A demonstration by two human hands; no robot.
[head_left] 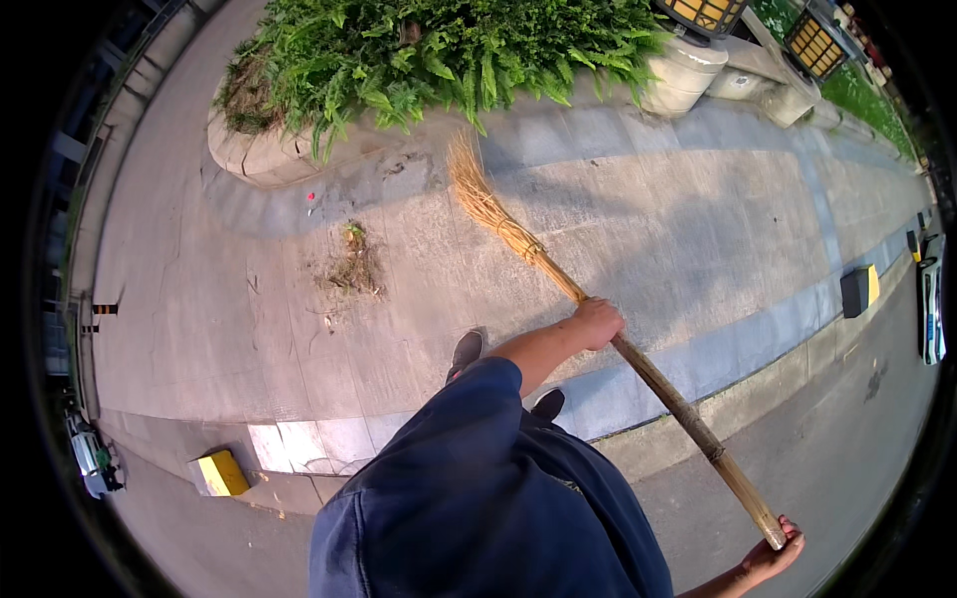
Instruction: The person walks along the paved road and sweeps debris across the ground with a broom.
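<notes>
Fingers of the right hand (773,553) wrap the broom (598,329) handle's end; the left hand (596,321) grips midway. Bristles rest on the pavement (698,219) near a debris pile (354,264). Mid-sweep, apparently; next, probably a stroke toward that pile.

Setting: outdoor paved walkway beside a road. A pavement (698,229) of large grey slabs is seen across the middle of the frame, edged by a stone kerb (758,394) at lower right. A raised planter (249,149) filled with ferns (439,50) is noted at the upper centre. A parked car (931,309) is visible at the right edge, lantern-style lamps (703,12) at upper right.
</notes>
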